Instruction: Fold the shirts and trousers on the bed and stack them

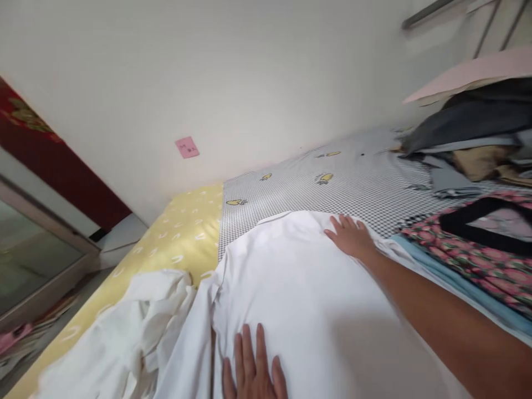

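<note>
A white long-sleeved shirt (299, 288) lies spread out on the bed, its collar end pointing toward the wall. My left hand (254, 366) rests flat on its lower left part, fingers spread, at the bottom of the view. Farther up, my right hand (351, 235) lies flat near the shirt's upper right shoulder, fingers apart. Neither hand grips the cloth. One sleeve (187, 338) runs down along the left side. Beside that sleeve is a crumpled white garment (137, 316).
The bed has a checked sheet (286, 191) with a yellow patterned strip (183, 221) on the left. At right lie a folded floral garment (469, 244), blue cloth (449, 282) and a pile of dark clothes (469, 122). A pink note (187, 147) sticks to the wall.
</note>
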Motion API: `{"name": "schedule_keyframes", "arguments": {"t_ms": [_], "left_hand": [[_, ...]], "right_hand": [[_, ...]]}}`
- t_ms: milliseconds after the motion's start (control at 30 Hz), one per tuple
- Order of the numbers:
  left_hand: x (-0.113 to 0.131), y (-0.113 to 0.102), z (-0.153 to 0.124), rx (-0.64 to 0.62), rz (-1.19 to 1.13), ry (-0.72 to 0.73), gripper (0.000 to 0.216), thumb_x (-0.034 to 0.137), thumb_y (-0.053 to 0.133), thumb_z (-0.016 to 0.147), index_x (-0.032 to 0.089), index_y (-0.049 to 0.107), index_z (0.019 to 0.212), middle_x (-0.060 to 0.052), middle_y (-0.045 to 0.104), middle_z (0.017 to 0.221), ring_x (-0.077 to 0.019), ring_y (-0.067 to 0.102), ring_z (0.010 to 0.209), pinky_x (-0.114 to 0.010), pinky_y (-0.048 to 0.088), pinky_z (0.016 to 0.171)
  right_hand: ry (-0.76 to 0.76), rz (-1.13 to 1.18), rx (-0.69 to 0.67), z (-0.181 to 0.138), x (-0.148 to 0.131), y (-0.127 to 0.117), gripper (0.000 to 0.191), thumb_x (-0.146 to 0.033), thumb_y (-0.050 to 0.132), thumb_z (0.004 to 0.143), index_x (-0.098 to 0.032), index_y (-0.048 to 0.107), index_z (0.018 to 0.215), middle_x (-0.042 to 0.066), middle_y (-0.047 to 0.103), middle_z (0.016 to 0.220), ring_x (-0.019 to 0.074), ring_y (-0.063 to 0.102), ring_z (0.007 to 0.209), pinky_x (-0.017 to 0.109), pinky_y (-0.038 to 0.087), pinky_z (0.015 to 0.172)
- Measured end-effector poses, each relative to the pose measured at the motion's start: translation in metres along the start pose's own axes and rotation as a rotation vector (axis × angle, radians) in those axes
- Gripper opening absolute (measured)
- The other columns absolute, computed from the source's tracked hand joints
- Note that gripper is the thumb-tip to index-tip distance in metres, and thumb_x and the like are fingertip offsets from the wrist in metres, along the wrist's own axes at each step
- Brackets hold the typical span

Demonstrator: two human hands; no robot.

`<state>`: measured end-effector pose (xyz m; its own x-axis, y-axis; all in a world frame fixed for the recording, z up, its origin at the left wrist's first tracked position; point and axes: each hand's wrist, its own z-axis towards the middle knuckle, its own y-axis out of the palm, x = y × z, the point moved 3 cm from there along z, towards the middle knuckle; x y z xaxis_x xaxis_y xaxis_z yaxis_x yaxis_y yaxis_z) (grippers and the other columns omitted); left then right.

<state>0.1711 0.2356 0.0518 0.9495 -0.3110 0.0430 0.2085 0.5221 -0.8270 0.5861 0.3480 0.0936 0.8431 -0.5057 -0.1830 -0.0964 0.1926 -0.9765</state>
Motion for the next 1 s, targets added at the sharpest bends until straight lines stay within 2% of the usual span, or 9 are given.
{"name": "schedule_keyframes", "arguments": {"t_ms": [100,267,400,567,700,800,900,1000], "left_hand": [[0.003,-0.003,0.000,-0.030,-0.007,-0.016,0.069,0.030,0.046,0.097,0.038,0.017,0.159,-0.003,0.043,0.160,-0.0290,0.044,0.145,-0.060,0.028,0.121],[0.005,-0.009,0.000,-0.070,-0.078,-0.033,0.060,0.038,0.048,0.098,0.037,0.031,0.155,-0.002,0.043,0.160,-0.0301,0.042,0.147,-0.057,0.028,0.123],[0.011,-0.023,0.002,-0.061,-0.084,-0.040,0.056,0.041,0.048,0.099,0.034,0.039,0.153,-0.004,0.044,0.159,-0.0280,0.041,0.147,-0.054,0.028,0.124],[0.014,-0.033,0.005,-0.078,-0.142,-0.081,0.053,0.051,0.044,0.099,0.033,0.047,0.149,-0.005,0.047,0.157,-0.0274,0.043,0.146,-0.055,0.033,0.122],[0.017,-0.034,0.004,-0.109,-0.139,-0.090,0.054,0.049,0.044,0.100,0.030,0.045,0.151,-0.007,0.046,0.158,-0.0277,0.039,0.149,-0.055,0.033,0.122],[0.020,-0.036,0.004,-0.166,-0.152,-0.101,0.055,0.048,0.043,0.100,0.028,0.043,0.152,-0.008,0.044,0.160,-0.0285,0.036,0.150,-0.057,0.032,0.123],[0.022,-0.040,0.003,-0.247,-0.184,-0.127,0.057,0.049,0.035,0.102,0.026,0.042,0.153,-0.010,0.040,0.161,-0.0303,0.031,0.152,-0.059,0.029,0.124],[0.022,-0.046,-0.004,-0.285,-0.175,-0.148,0.059,0.052,0.028,0.103,0.024,0.041,0.154,-0.010,0.038,0.163,-0.0306,0.029,0.153,-0.059,0.027,0.125]], "right_hand": [[0.022,0.003,0.009,-0.005,-0.002,0.002,0.070,-0.055,0.019,0.102,-0.016,0.032,0.159,0.017,0.023,0.168,0.0340,0.018,0.155,0.056,0.013,0.122],[0.035,-0.008,0.057,-0.032,-0.004,0.004,0.065,-0.049,0.016,0.102,-0.023,0.041,0.156,0.014,0.024,0.169,0.0379,0.019,0.154,0.067,0.009,0.118],[-0.043,-0.021,0.080,-0.075,-0.004,0.003,0.063,-0.047,0.018,0.101,-0.026,0.041,0.156,0.011,0.029,0.168,0.0379,0.023,0.153,0.066,0.014,0.118],[-0.128,-0.076,0.049,-0.145,-0.008,0.001,0.063,-0.045,0.018,0.100,-0.029,0.042,0.156,0.009,0.029,0.168,0.0367,0.026,0.152,0.064,0.020,0.119],[-0.263,-0.082,-0.048,-0.208,-0.025,0.006,0.066,-0.050,0.016,0.098,-0.032,0.040,0.157,0.005,0.035,0.166,0.0358,0.029,0.152,0.063,0.025,0.118],[-0.355,-0.038,-0.064,-0.248,-0.042,0.009,0.068,-0.055,0.014,0.097,-0.034,0.039,0.157,0.003,0.035,0.165,0.0336,0.029,0.152,0.063,0.026,0.117],[-0.360,-0.016,-0.036,-0.269,-0.053,0.007,0.072,-0.059,0.012,0.096,-0.033,0.039,0.157,0.004,0.036,0.165,0.0333,0.030,0.151,0.063,0.027,0.117],[-0.367,-0.016,-0.019,-0.273,-0.057,0.005,0.074,-0.059,0.009,0.096,-0.031,0.039,0.157,0.004,0.036,0.165,0.0333,0.031,0.151,0.063,0.027,0.117]]}}
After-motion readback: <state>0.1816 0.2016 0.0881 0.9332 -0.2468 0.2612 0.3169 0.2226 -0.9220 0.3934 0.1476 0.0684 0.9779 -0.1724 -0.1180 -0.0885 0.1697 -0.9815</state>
